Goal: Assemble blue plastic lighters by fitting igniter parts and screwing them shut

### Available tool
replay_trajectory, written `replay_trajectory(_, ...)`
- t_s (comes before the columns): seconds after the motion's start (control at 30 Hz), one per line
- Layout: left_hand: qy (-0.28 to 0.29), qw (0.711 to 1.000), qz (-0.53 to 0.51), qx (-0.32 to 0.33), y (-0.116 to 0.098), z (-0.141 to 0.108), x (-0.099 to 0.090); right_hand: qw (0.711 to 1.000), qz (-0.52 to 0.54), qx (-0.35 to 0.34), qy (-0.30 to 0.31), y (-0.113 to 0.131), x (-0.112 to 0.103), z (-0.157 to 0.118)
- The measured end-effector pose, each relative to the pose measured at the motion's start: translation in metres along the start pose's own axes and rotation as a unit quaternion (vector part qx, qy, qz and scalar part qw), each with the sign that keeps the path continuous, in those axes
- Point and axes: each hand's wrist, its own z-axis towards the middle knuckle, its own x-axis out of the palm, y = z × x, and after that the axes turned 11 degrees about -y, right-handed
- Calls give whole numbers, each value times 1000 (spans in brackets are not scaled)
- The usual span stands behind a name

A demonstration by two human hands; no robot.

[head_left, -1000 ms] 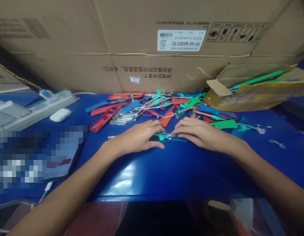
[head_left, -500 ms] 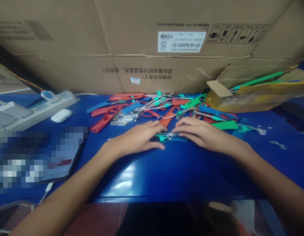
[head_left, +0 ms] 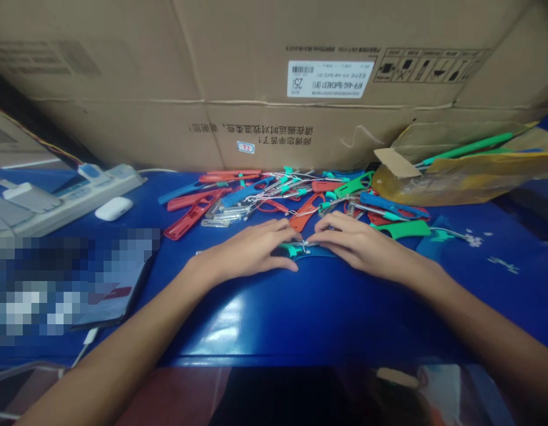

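A blue long-nosed lighter (head_left: 316, 253), partly assembled, lies on the blue table between my hands. It has a green piece (head_left: 293, 251) and a thin white wire (head_left: 305, 243) near its middle. My left hand (head_left: 260, 247) curls around the lighter's left part, fingers above and thumb below, covering much of it. The fingertips of my right hand (head_left: 351, 239) are pinched together at the white wire, on the lighter's right side. Just beyond my fingers rests an orange lighter handle (head_left: 306, 212).
Behind lies a heap of red, blue and green lighter parts, including a red handle (head_left: 196, 212) and green handle (head_left: 405, 228). A taped carton (head_left: 460, 177) holds more at right. At left are a power strip (head_left: 123, 180), white earbud case (head_left: 114, 208) and tablet (head_left: 118, 302).
My right fingertips have drawn slightly closer together and shifted a little left at the white wire. My left hand stays in place on the lighter.
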Motion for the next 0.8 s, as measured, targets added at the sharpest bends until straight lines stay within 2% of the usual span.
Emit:
replay_trajectory(0.53,-5,1000,-3,1,3,0,1,997,-55,-51,-4,4,0,4)
replay_trajectory(0.8,-3,1000,0,-1,4,0,2,992,-98,-79,18,10,-3,4)
